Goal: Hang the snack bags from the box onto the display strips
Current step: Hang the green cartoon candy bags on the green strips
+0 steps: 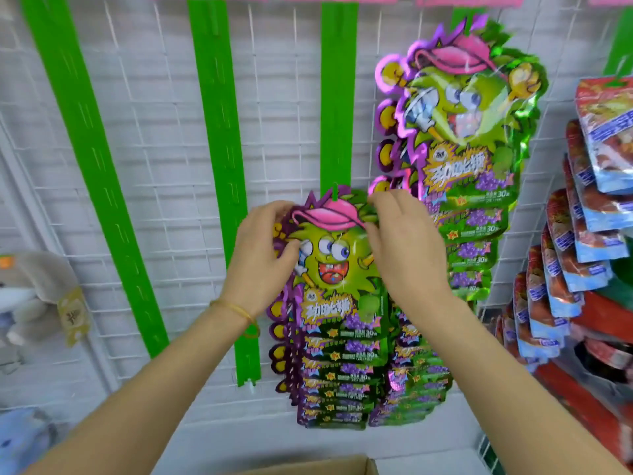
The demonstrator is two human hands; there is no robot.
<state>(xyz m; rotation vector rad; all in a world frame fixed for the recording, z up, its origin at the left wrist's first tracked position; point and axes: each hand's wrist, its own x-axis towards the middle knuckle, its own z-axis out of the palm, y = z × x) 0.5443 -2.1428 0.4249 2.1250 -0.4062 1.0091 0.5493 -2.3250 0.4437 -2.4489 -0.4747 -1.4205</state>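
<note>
A green and purple snack bag (pixel 334 258) with a cartoon face and pink cap is pressed against the third green display strip (pixel 337 97), its top at a strip hook. My left hand (pixel 263 258) grips the bag's left edge. My right hand (pixel 400 241) pinches its upper right edge. Several identical bags (pixel 339 378) hang overlapped below it on the same strip. The neighbouring strip to the right carries a full column of the same bags (pixel 469 132). The cardboard box (pixel 342 466) shows only its rim at the bottom edge.
Two bare green strips (pixel 85 138) (pixel 219 138) hang on the white wire grid (pixel 144 97) to the left. Red and blue snack packs (pixel 582 234) hang at the right. A plush toy (pixel 30 296) sits at the far left.
</note>
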